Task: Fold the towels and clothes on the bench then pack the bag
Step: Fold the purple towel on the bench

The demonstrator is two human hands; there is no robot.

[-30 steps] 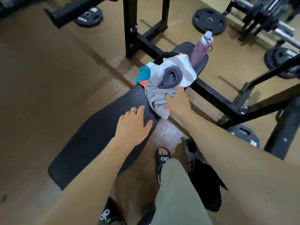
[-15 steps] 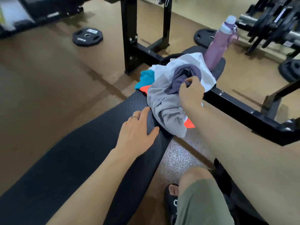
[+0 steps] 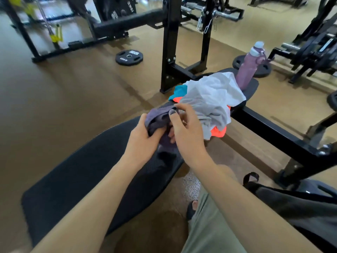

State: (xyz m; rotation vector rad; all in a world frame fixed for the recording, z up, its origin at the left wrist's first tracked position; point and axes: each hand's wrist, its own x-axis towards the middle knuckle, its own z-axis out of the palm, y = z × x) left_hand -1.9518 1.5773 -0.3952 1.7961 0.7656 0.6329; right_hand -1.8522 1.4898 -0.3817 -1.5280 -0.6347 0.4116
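Head view: black bench (image 3: pixel 76 179) on brown gym floor (image 3: pixel 54 110); a plate (image 3: pixel 129 57) reads "10KG". My left hand (image 3: pixel 144 141) and right hand (image 3: pixel 186 132) grip purple cloth (image 3: pixel 157 118) beside the pile (image 3: pixel 209 103).

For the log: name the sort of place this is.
Most likely a gym: a padded bench under a black rack, a weight plate on the floor, and a loaded barbell behind.

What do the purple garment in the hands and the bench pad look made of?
Purple garment: soft thin fabric, probably a stretchy knit; it crumples and drapes limply where the left hand and right hand grip it. Bench pad: black padded cover, likely vinyl or rubberised, matte with a fine grid-like texture.
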